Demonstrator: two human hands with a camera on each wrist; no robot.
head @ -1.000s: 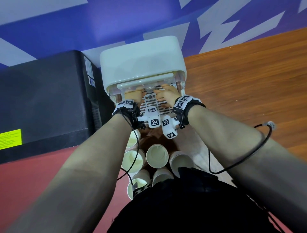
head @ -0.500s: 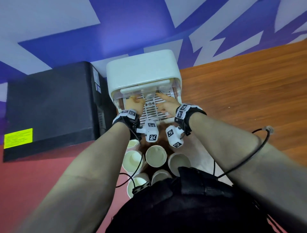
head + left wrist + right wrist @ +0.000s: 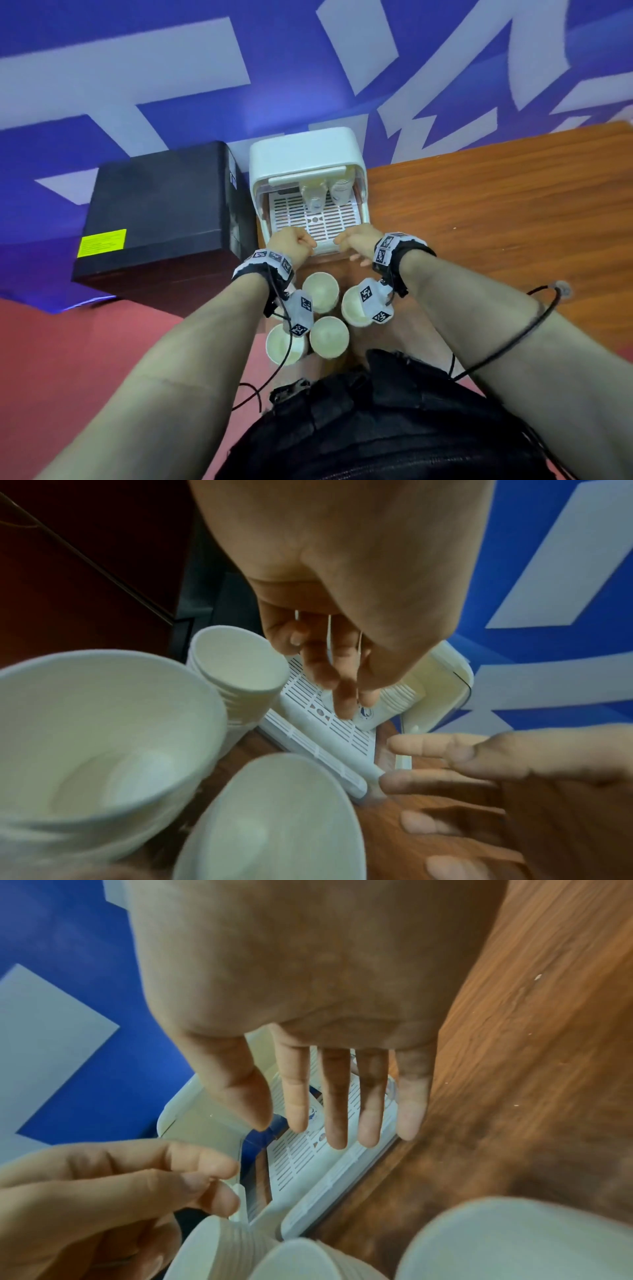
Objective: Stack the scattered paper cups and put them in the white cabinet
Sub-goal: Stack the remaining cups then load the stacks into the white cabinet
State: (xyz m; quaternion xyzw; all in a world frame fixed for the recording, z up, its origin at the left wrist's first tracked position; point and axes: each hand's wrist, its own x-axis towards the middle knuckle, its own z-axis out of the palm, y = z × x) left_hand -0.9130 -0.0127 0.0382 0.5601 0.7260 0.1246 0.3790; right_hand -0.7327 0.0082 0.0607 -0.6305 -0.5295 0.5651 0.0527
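Note:
The white cabinet (image 3: 301,154) stands open with its slotted tray (image 3: 318,222) pulled forward. Two stacks of paper cups (image 3: 313,198) (image 3: 339,192) lie on their sides at the back of the tray. My left hand (image 3: 296,241) hovers at the tray's front left corner, fingers curled, holding nothing. My right hand (image 3: 356,240) is at the front right corner with straight fingers (image 3: 335,1096) spread over the tray. Several upright cup stacks (image 3: 320,291) (image 3: 329,337) (image 3: 284,347) stand just below my wrists; the left wrist view shows one such stack (image 3: 236,666) beside the tray.
A black box (image 3: 161,212) sits close against the cabinet's left side. The wooden surface (image 3: 496,205) stretches to the right. A blue and white wall (image 3: 205,85) rises behind the cabinet. A black cable (image 3: 513,325) loops off my right forearm.
Both hands have drawn back out of the cabinet to the tray's front edge. Two cup stacks that they were handling now lie inside on the tray.

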